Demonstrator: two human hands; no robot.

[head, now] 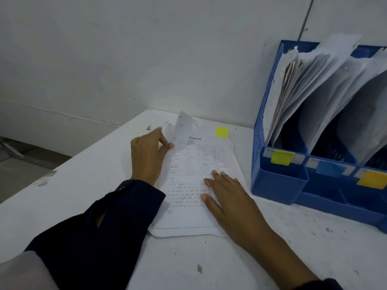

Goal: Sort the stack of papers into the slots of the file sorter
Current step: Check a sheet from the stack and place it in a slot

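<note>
Top sheet corner (184,124) pinched, lifted by left hand (146,155); paper stack (188,216) pressed flat by right hand (228,197), fingers straight; file sorter (278,181) beside, on worktop (62,206).

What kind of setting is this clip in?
Probably an office or study desk: a white table, a stack of papers with printed tables, and a blue file sorter with coloured tabs.
</note>
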